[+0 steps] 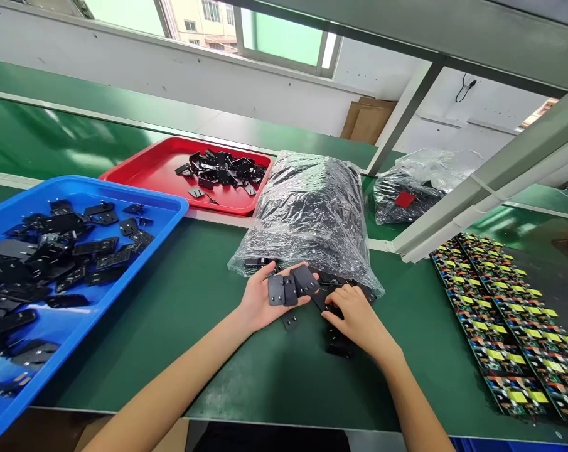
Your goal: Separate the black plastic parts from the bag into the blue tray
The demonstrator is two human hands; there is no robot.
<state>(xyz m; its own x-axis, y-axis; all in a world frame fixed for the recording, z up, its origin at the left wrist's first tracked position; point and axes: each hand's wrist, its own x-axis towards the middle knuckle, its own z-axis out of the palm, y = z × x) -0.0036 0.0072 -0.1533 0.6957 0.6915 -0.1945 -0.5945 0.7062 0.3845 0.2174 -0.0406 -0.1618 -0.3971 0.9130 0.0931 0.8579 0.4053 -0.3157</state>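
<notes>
Your left hand (260, 302) grasps a few covers (290, 287) in its fingers; your right hand (360, 319) touches loose covers (328, 300), grip unclear. The blue tray (171, 204) is well stocked, and the bag (312, 207) looks mostly full.

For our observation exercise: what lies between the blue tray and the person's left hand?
Nothing: in the head view, only bare green table shows between the blue tray and the left hand, which holds black parts.

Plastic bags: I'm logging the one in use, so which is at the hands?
The larger bag in the middle: its mouth lies by the left hand, holding black parts, and right hand. The smaller bag lies farther back right, untouched.
</notes>
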